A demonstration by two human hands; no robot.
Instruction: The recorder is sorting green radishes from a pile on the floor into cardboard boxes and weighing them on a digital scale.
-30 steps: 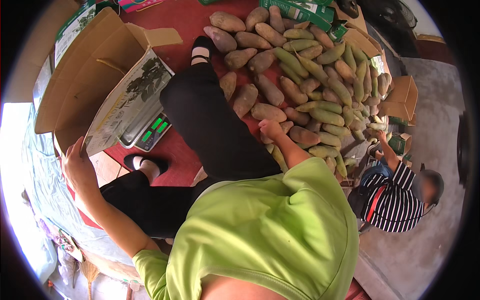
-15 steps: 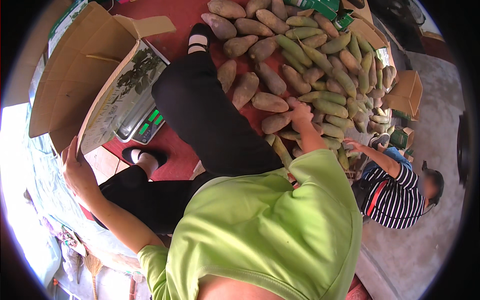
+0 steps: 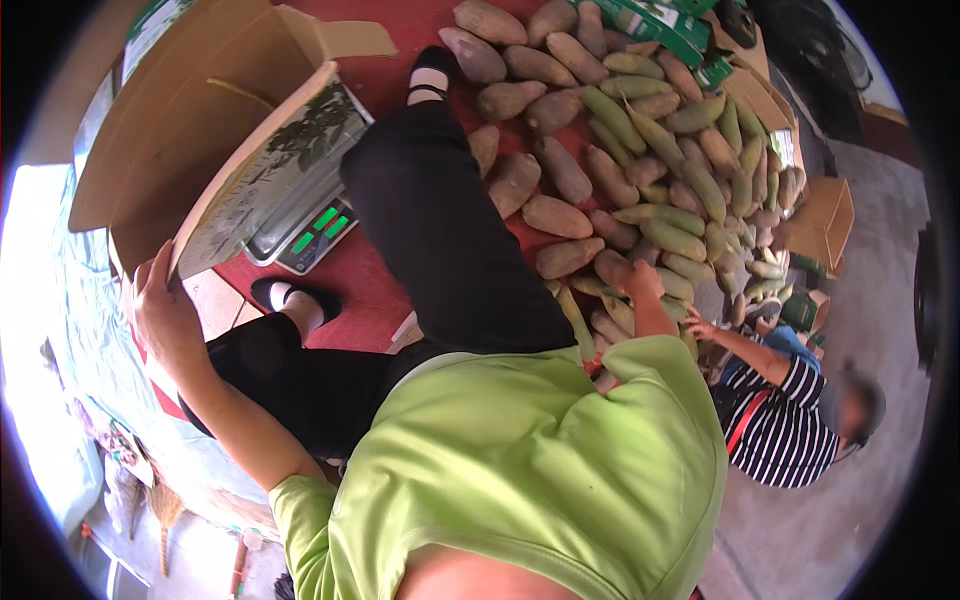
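My left hand (image 3: 162,312) grips the near edge of a tall open cardboard box (image 3: 190,130), its fingers hooked over the rim. The box stands on a scale (image 3: 310,238) with green lit displays. At the right, my right hand (image 3: 645,282) is closed on the end of a reddish-brown radish (image 3: 611,267) at the near side of a large heap. Around it lie more radishes, such as a brownish one (image 3: 570,257) to the left and a green one (image 3: 672,238) just beyond. My fingertips are partly hidden.
My bent leg (image 3: 450,230) lies between box and heap, on a red floor covering (image 3: 385,300). A co-worker in a striped top (image 3: 785,420) reaches toward the heap's right side. Green cartons (image 3: 650,22) and an open brown carton (image 3: 818,220) border the heap.
My right hand has moved slightly nearer to me and closed on a radish. My left hand stays on the box rim. The whole view has shifted a little.
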